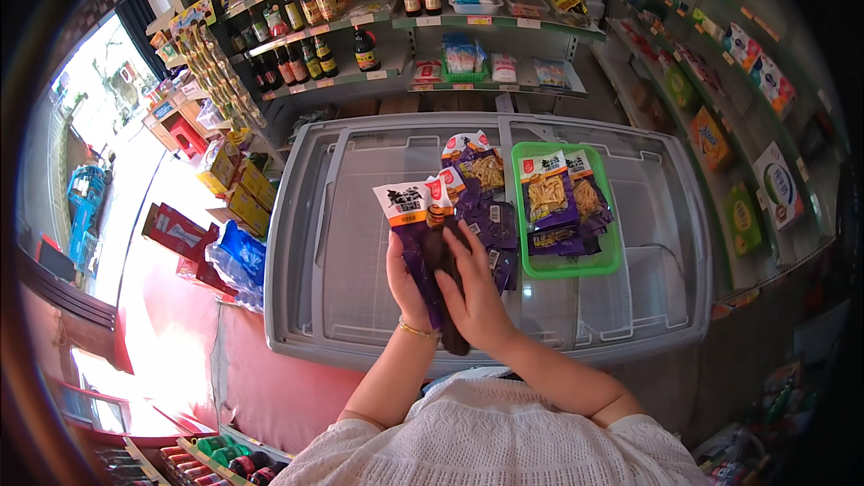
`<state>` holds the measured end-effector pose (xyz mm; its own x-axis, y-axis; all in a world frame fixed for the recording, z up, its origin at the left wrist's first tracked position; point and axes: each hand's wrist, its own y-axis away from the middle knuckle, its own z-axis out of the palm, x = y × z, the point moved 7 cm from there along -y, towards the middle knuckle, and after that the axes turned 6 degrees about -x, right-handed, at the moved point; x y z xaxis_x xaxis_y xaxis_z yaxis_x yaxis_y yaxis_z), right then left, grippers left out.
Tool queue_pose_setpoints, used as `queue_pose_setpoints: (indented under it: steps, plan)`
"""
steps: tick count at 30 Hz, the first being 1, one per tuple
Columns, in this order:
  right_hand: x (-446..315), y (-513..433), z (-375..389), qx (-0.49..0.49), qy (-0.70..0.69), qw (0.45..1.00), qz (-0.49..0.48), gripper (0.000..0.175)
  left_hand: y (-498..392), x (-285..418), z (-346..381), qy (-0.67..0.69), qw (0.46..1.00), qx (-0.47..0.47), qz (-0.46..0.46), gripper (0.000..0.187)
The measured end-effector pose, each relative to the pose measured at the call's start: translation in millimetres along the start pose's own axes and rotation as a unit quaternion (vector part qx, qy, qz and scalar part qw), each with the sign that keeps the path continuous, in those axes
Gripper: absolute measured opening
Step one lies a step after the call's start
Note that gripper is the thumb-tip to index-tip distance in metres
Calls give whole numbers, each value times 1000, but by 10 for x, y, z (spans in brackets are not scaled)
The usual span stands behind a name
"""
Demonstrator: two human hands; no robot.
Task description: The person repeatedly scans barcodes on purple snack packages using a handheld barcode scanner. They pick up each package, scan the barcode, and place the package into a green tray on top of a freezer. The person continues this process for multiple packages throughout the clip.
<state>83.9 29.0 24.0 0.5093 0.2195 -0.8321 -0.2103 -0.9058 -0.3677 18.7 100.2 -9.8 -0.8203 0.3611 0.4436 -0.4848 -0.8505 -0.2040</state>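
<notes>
My left hand [408,287] grips a purple snack packet [405,206] with a white and orange top, holding it tilted above the freezer. Against the packet's face, my right hand [478,293] presses a dark brown cloth [442,263], which hangs down between my wrists. Part of a second white-topped packet may show behind; I cannot tell how many are held. Just beyond my hands, a pile of similar purple packets [496,223] lies on the glass lid. Right of the pile, a green plastic basket [611,263] contains several more packets, some face up.
Under everything is a chest freezer [351,344] with sliding glass lids. Shelves [378,77] with sauce bottles and bagged goods stand behind it; another shelf rack [736,189] runs along the right. Cartons [179,233] and a blue plastic-wrapped pack [239,260] sit left on the floor.
</notes>
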Motion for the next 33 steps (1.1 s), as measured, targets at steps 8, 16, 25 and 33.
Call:
queue_pose_setpoints:
  steps: [8,16,25,33]
  plan:
    - [-218,-524,-414,85,58,988,-118,34,220,-278,152,2,992,-22,-126,53]
    - [-67,-736,-561,99,31,993,-54,23,375,-312,132,86,979,-45,-180,59]
    - [-398,-482,-222,68,139,963,-218,31,206,-165,75,53,994,24,-96,58]
    - [-119,-681,-196,43,63,991,-108,33,219,-168,198,83,991,-17,-108,63]
